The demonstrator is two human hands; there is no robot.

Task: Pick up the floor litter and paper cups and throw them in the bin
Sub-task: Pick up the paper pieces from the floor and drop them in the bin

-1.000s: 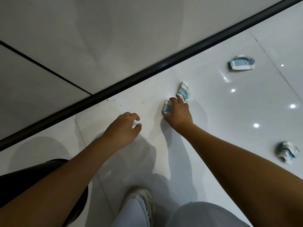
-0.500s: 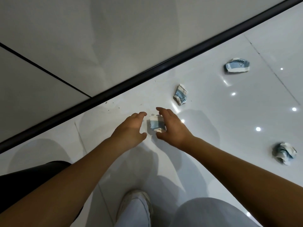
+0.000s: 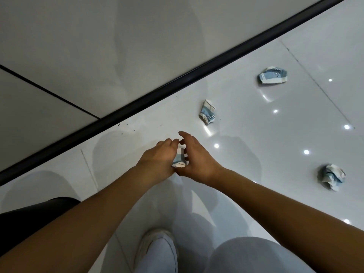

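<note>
A crumpled blue and white paper cup (image 3: pixel 179 159) sits between my two hands, just above the glossy white floor. My left hand (image 3: pixel 157 157) curls its fingers over the cup's left side. My right hand (image 3: pixel 198 161) cups it from the right, thumb under it and index finger raised. Most of the cup is hidden by the hands. Three more crumpled cups lie on the floor: one (image 3: pixel 207 112) just beyond my hands, one (image 3: pixel 272 75) further right, and one (image 3: pixel 332 179) at the right edge.
A black skirting strip (image 3: pixel 177 87) runs diagonally where the grey wall meets the floor. A dark rounded object (image 3: pixel 29 215) sits at the lower left, behind my left arm. My white shoe (image 3: pixel 155 245) and a grey trouser leg are at the bottom.
My right hand lifted one cup from beside the nearest cup and carried it back left. My left hand moved in and closed on it.
</note>
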